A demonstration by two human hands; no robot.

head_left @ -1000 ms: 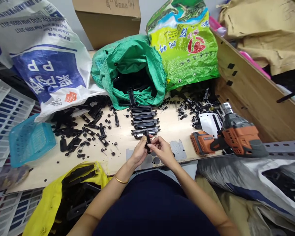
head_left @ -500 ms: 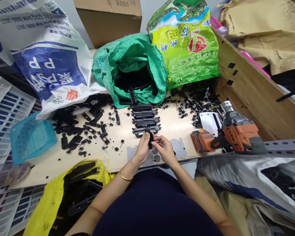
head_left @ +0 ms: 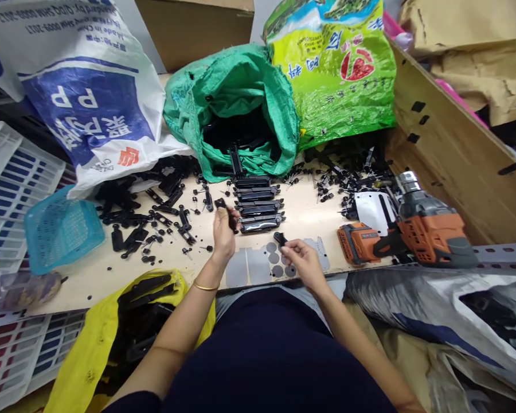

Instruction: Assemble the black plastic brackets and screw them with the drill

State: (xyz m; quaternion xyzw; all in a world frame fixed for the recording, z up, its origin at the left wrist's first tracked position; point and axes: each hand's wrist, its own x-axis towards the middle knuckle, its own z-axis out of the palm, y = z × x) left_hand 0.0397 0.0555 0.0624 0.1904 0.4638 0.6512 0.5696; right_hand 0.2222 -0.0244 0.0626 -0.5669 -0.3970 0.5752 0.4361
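At centre, the row of black bars [head_left: 261,222] looks like smooth, glossy plastic on a pale, smooth tabletop [head_left: 309,209]. Above, the green sack [head_left: 181,109] is rough, creased weave, the yellow-green bag [head_left: 339,106] shiny and crinkled. At right, the drill [head_left: 432,235] joins matt orange plastic to a bright metal chuck [head_left: 408,181], beside a wood panel [head_left: 464,149].

Lettering near the work. Beyond and left of the left hand's [head_left: 226,229] grip, the white sack [head_left: 90,103] bears, inverted, "PP", "聚丙", "Made in China" and a standard number ending "0009-2017". Beyond the right hand's [head_left: 303,261] grip, the green-and-yellow bag [head_left: 335,86] carries inverted Chinese characters, "饲料" among them; its small print is illegible. Right of that grip, the orange battery [head_left: 359,242] reads "20V"; the lettering on the drill [head_left: 434,229] is unclear.
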